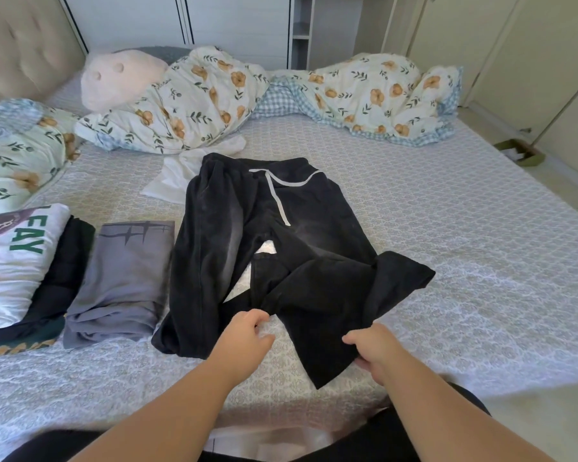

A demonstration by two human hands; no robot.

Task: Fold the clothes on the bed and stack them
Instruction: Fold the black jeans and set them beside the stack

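Observation:
Black drawstring trousers [244,228] lie spread on the bed [447,245], waistband at the far end, with a white cord across it. The right leg is bent and folded over itself near me. My left hand [247,338] pinches the inner edge of that leg. My right hand [374,348] grips the leg's lower edge. A white garment [177,178] lies partly under the trousers at the far left. Left of the trousers sit a folded grey garment [124,281] and a folded stack with a white printed shirt [10,265] on top of dark clothes.
A floral duvet [364,95] is bunched along the far side of the bed, with a pink plush toy [121,78] and a pillow [17,148] at the left. A small green box [521,151] sits on the floor to the right.

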